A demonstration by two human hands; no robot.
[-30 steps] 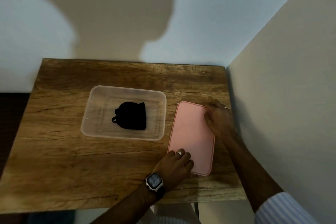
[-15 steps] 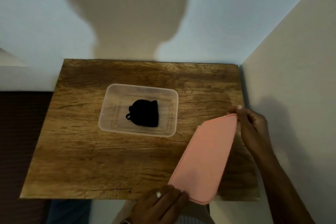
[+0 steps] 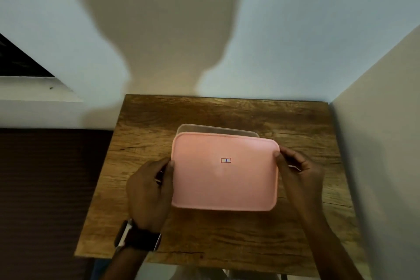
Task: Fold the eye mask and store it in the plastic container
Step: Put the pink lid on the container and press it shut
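Observation:
A pink lid (image 3: 225, 179) with a small red-edged sticker lies flat over the clear plastic container (image 3: 204, 129), of which only the far rim shows. My left hand (image 3: 150, 191) grips the lid's left edge and my right hand (image 3: 300, 173) grips its right edge. The folded black eye mask is hidden under the lid. A watch sits on my left wrist.
The wooden table (image 3: 159, 120) stands in a corner, with a white wall behind and a beige wall (image 3: 381, 143) close on the right. Dark floor lies to the left of the table.
Both hands lifted the pink lid from the table's right side, turned it level and brought it over the container. The eye mask, seen in the container before, is now covered.

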